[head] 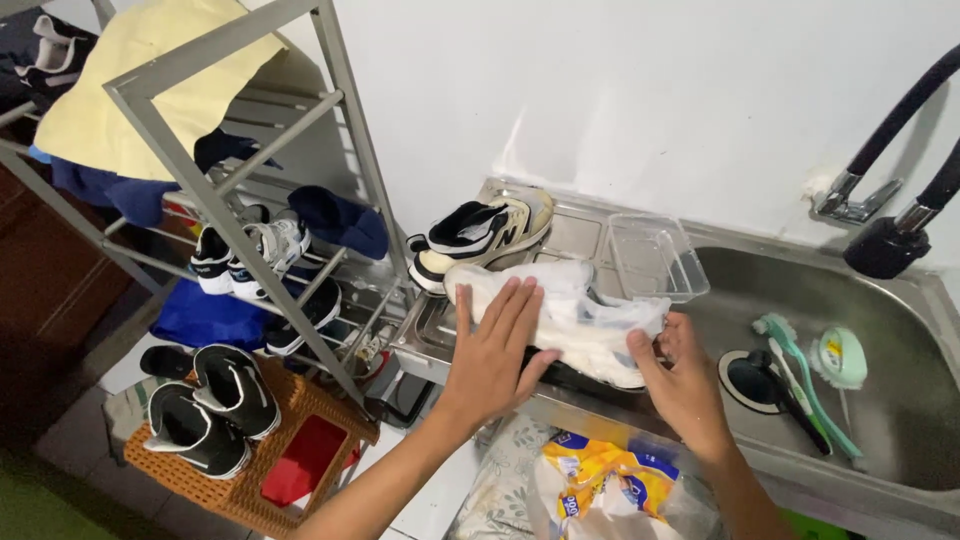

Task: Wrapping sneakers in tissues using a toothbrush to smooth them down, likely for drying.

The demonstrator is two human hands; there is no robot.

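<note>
My left hand (497,352) lies flat, fingers spread, on a crumpled white plastic bag (570,310) that covers a dark shoe on the steel drainboard (430,325). At the bag's right end, my right hand (682,380) pinches its edge. Just behind the bag sits a cream and black sneaker (480,235). A clear plastic container (655,258) stands to the right of that sneaker.
A steel sink basin (880,400) holds a teal brush (800,365) and a green scrubber (842,357), under a black faucet (890,240). A grey metal rack (230,200) at left carries shoes and cloths. An orange basket (250,470) with black shoes and a yellow bag (600,480) sit below.
</note>
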